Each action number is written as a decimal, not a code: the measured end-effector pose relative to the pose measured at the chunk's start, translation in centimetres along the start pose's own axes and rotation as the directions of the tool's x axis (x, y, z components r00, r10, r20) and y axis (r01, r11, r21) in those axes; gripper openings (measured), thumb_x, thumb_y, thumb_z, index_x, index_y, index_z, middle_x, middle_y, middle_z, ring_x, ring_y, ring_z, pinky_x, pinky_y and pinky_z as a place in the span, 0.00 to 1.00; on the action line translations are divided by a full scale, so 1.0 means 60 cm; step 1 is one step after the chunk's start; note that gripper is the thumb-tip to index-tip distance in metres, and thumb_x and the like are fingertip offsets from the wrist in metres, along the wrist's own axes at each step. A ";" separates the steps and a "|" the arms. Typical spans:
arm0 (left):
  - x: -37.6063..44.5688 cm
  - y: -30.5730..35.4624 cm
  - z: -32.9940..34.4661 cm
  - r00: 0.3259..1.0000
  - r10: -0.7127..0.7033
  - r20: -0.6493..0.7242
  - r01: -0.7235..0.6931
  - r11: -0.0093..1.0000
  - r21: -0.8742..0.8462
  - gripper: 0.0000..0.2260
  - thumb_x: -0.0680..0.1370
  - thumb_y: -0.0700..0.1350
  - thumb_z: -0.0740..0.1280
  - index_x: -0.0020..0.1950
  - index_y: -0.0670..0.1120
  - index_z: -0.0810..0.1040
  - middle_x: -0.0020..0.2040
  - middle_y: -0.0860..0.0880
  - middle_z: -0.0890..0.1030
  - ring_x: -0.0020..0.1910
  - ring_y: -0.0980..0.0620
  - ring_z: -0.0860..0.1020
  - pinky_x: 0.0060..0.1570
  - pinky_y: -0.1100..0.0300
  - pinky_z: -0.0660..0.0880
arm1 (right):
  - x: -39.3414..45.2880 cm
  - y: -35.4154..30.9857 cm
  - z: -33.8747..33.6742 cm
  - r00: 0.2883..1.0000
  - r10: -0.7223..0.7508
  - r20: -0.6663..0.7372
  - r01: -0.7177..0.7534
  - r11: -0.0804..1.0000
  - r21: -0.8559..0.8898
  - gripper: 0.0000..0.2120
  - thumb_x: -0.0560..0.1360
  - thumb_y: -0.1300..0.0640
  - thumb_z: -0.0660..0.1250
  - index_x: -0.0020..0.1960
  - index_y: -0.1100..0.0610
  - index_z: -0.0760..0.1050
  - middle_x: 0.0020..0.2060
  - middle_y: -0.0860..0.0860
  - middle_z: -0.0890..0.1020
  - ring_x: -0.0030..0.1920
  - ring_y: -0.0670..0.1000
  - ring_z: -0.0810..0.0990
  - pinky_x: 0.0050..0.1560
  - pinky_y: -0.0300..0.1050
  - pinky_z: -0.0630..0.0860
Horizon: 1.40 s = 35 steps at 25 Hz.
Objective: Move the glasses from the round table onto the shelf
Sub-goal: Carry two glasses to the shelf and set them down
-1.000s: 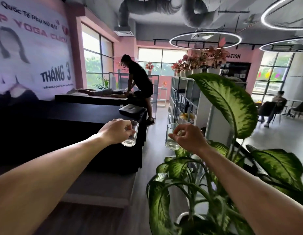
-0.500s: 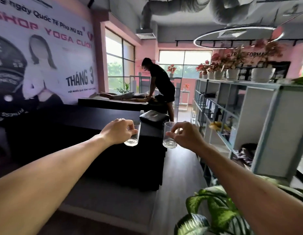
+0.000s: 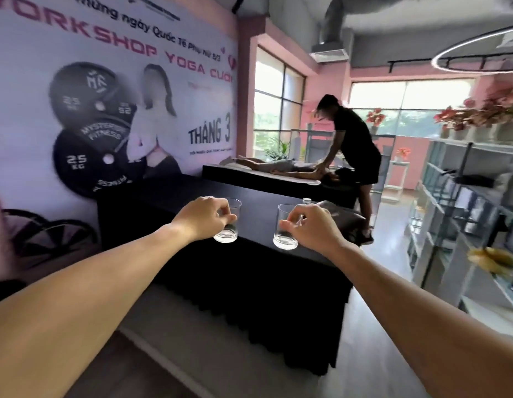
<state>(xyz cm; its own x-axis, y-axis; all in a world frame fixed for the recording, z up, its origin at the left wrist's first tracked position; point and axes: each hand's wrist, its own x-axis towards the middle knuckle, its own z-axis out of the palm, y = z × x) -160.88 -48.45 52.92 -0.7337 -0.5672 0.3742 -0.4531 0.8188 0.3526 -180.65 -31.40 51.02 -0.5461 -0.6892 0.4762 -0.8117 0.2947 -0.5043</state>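
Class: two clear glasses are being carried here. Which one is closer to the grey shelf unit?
The clear glass tumbler held in the right hand; it is on the side of the grey shelf unit, whereas the other clear tumbler is in the left hand.

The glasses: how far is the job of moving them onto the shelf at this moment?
Done: both glasses are lifted; no round table is in view. In hand: the left hand grips the left glass and the right hand grips the right glass, both upright in the air over a black draped table. Left: the shelf stands to the right, and neither glass is on it yet.
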 end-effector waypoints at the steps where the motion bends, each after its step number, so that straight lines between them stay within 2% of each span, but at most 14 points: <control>1: 0.017 -0.026 -0.001 1.000 -0.027 -0.004 0.027 0.999 0.017 0.10 0.77 0.56 0.67 0.38 0.56 0.74 0.44 0.54 0.77 0.45 0.51 0.77 0.50 0.53 0.74 | 0.030 -0.006 0.028 1.000 -0.011 0.019 0.011 1.000 0.017 0.09 0.69 0.44 0.74 0.36 0.47 0.79 0.41 0.48 0.83 0.45 0.51 0.81 0.50 0.45 0.76; 5: 0.080 -0.146 -0.003 0.992 -0.121 -0.047 0.124 0.991 0.057 0.09 0.77 0.56 0.67 0.41 0.53 0.77 0.43 0.54 0.78 0.45 0.51 0.78 0.50 0.53 0.76 | 0.146 -0.048 0.145 0.994 -0.074 0.080 0.066 0.993 0.097 0.12 0.69 0.44 0.74 0.31 0.43 0.75 0.43 0.50 0.83 0.46 0.51 0.80 0.47 0.41 0.70; 10: 0.146 -0.309 -0.025 0.974 -0.208 -0.086 0.214 0.974 0.070 0.09 0.77 0.56 0.68 0.39 0.56 0.75 0.39 0.55 0.78 0.41 0.53 0.78 0.43 0.57 0.72 | 0.278 -0.120 0.291 0.975 -0.166 0.146 0.142 0.976 0.165 0.10 0.70 0.45 0.74 0.33 0.43 0.76 0.43 0.50 0.83 0.47 0.50 0.80 0.47 0.41 0.71; 16: 0.225 -0.520 -0.097 0.940 -0.312 -0.140 0.326 0.941 0.094 0.08 0.77 0.56 0.68 0.40 0.54 0.77 0.38 0.56 0.79 0.40 0.54 0.78 0.39 0.57 0.70 | 0.442 -0.246 0.465 0.944 -0.271 0.187 0.228 0.948 0.220 0.08 0.69 0.42 0.72 0.35 0.43 0.78 0.49 0.44 0.82 0.52 0.48 0.79 0.55 0.44 0.76; 22: 0.261 -0.715 -0.161 0.892 -0.404 -0.203 0.435 0.889 0.145 0.09 0.77 0.56 0.68 0.41 0.53 0.77 0.38 0.56 0.77 0.42 0.51 0.77 0.40 0.57 0.68 | 0.554 -0.374 0.630 0.907 -0.360 0.219 0.294 0.913 0.283 0.07 0.71 0.45 0.74 0.38 0.45 0.79 0.41 0.45 0.77 0.44 0.47 0.77 0.46 0.40 0.69; 26: 0.275 -0.846 -0.199 0.846 -0.463 -0.263 0.516 0.836 0.186 0.10 0.78 0.55 0.67 0.45 0.49 0.80 0.38 0.55 0.77 0.41 0.51 0.77 0.39 0.57 0.69 | 0.635 -0.468 0.762 0.858 -0.449 0.249 0.346 0.864 0.364 0.08 0.71 0.46 0.75 0.39 0.49 0.82 0.36 0.44 0.79 0.38 0.44 0.78 0.38 0.37 0.71; 28: 0.284 -0.914 -0.214 0.820 -0.495 -0.286 0.559 0.799 0.222 0.10 0.78 0.54 0.67 0.46 0.49 0.80 0.41 0.52 0.79 0.42 0.49 0.77 0.41 0.57 0.71 | 0.674 -0.516 0.833 0.834 -0.486 0.262 0.362 0.839 0.406 0.08 0.70 0.46 0.75 0.38 0.49 0.82 0.35 0.45 0.80 0.37 0.44 0.78 0.38 0.38 0.73; 32: 0.299 -1.038 -0.257 0.771 -0.543 -0.332 0.628 0.735 0.256 0.08 0.78 0.54 0.67 0.45 0.51 0.78 0.44 0.51 0.80 0.44 0.50 0.77 0.41 0.57 0.68 | 0.757 -0.621 0.964 0.757 -0.575 0.310 0.400 0.784 0.475 0.09 0.70 0.46 0.75 0.37 0.50 0.80 0.36 0.46 0.80 0.38 0.47 0.79 0.40 0.42 0.75; 35: 0.309 -1.134 -0.304 0.701 -0.593 -0.397 0.702 0.673 0.234 0.07 0.77 0.54 0.67 0.44 0.52 0.79 0.46 0.50 0.82 0.46 0.48 0.79 0.43 0.57 0.72 | 0.822 -0.717 1.050 0.684 -0.653 0.326 0.449 0.728 0.518 0.09 0.70 0.45 0.75 0.37 0.48 0.78 0.37 0.47 0.80 0.40 0.48 0.78 0.38 0.41 0.72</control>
<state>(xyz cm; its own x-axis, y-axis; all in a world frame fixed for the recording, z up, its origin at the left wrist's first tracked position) -134.41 -116.28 51.49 -0.0446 -0.9183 0.3934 -0.9382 0.1738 0.2994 -159.59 -119.79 50.81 0.2243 -0.8795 0.4198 -0.7291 -0.4373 -0.5265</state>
